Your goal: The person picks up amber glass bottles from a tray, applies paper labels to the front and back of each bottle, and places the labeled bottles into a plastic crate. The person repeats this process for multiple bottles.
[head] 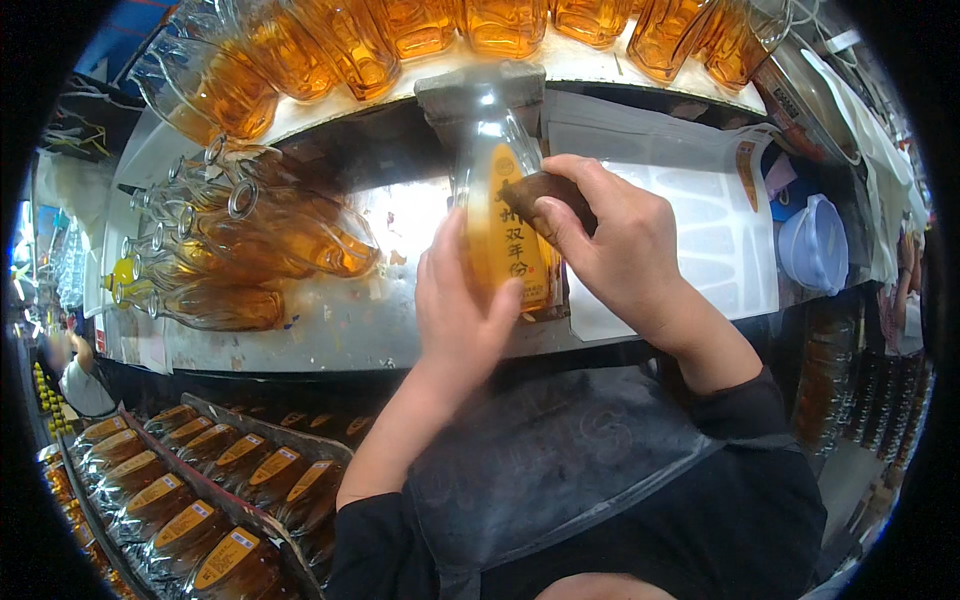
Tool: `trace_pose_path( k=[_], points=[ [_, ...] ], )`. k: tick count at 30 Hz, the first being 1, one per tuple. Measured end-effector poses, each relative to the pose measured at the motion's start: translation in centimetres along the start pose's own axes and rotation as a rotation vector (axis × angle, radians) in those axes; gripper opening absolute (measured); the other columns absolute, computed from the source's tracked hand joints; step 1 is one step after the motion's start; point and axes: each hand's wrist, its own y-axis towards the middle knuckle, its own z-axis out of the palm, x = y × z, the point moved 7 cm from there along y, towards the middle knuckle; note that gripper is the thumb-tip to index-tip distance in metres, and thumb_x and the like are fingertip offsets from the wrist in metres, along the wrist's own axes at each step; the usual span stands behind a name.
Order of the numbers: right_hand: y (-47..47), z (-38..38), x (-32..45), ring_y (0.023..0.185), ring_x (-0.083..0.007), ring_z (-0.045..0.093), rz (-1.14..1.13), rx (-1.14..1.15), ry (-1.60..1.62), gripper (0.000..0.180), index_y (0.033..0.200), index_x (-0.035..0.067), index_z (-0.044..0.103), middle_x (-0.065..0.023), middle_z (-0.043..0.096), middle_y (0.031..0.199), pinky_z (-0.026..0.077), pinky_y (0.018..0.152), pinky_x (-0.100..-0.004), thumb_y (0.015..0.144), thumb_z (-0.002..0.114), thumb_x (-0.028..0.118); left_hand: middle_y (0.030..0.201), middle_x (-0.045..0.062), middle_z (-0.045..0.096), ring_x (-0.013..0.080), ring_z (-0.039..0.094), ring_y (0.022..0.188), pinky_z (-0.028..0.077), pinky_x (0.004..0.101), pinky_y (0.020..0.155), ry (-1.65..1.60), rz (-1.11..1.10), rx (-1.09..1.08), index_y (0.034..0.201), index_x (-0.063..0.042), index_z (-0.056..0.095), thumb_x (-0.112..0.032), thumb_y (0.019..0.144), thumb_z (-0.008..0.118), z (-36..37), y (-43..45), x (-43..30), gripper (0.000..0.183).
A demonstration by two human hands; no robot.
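A clear glass bottle (480, 247) of amber liquid lies tilted in front of me, its neck on a padded rest (442, 97). An orange label (517, 259) with dark writing runs down its face. My left hand (461, 300) steadies the bottle from the left, the thumb near the label's lower end; this hand is partly blurred. Pinched in my right hand (619, 236) is a dark brown pad (555, 196), pressed on or just over the label's upper part. Its material is hard to make out. Right of the bottle lie sheets of labels (667, 247) on pale backing.
Several unlabelled amber bottles (225, 307) lie on the left of the metal table (352, 341). More bottles (502, 30) stand on the shelf behind. A blue plastic bucket (814, 244) is at the right. Crates of labelled bottles (165, 502) sit lower left. Far left, a person (86, 382) is visible.
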Motion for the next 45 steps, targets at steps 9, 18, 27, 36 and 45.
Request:
trace_pose_path(
  k=[9, 18, 27, 36, 45],
  points=[
    [6.6, 1.2, 1.8, 0.072, -0.0282, 0.068, -0.340, 0.036, -0.189, 0.035, 0.120, 0.006, 0.068, -0.0112, 0.062, 0.081, 0.056, 0.064, -0.0392, 0.085, 0.072, 0.006, 0.153, 0.027, 0.037, 0.0431, 0.038, 0.142, 0.029, 0.0531, 0.122, -0.029, -0.109, 0.044, 0.159, -0.001, 0.023, -0.023, 0.082, 0.083, 0.4, 0.7, 0.3, 0.100],
    [7.2, 1.6, -5.9, 0.089, -0.0207, 0.072, 0.300, 0.228, 0.486, 0.038, 0.118, 0.000, 0.070, -0.0144, 0.075, 0.099, 0.057, 0.080, -0.0348, 0.104, 0.058, 0.033, 0.135, 0.031, 0.058, 0.0464, 0.059, 0.121, 0.046, 0.0538, 0.105, 0.024, -0.089, -0.053, 0.154, 0.001, 0.035, -0.029, 0.097, 0.068, -1.2, 7.6, -0.2, 0.073],
    [5.3, 5.7, -6.3, 0.063, -0.0080, 0.051, 0.428, 0.341, 0.416, 0.064, 0.135, -0.005, 0.060, 0.0000, 0.056, 0.068, 0.042, 0.057, -0.0267, 0.093, 0.075, 0.041, 0.135, 0.031, 0.063, 0.0441, 0.062, 0.126, 0.048, 0.0493, 0.106, 0.078, -0.124, 0.026, 0.153, 0.001, 0.041, -0.027, 0.108, 0.050, -0.5, 9.2, -0.4, 0.054],
    [6.0, 6.0, -6.7, 0.064, -0.0110, 0.055, 0.394, 0.384, 0.328, 0.067, 0.128, -0.005, 0.062, -0.0045, 0.061, 0.071, 0.045, 0.059, -0.0292, 0.089, 0.076, 0.047, 0.125, 0.032, 0.064, 0.0495, 0.062, 0.113, 0.049, 0.0545, 0.096, 0.078, -0.042, -0.039, 0.150, 0.005, 0.042, -0.019, 0.103, 0.056, -0.5, 9.0, -0.5, 0.055],
    [7.4, 6.9, -7.9, 0.075, -0.0145, 0.063, 0.412, 0.462, 0.419, 0.064, 0.121, -0.003, 0.065, -0.0098, 0.069, 0.085, 0.052, 0.067, -0.0309, 0.091, 0.074, 0.052, 0.130, 0.033, 0.061, 0.0491, 0.060, 0.119, 0.048, 0.0532, 0.100, 0.025, -0.044, 0.002, 0.152, 0.007, 0.039, -0.023, 0.103, 0.059, -0.4, 8.8, 0.1, 0.061]
  ],
)
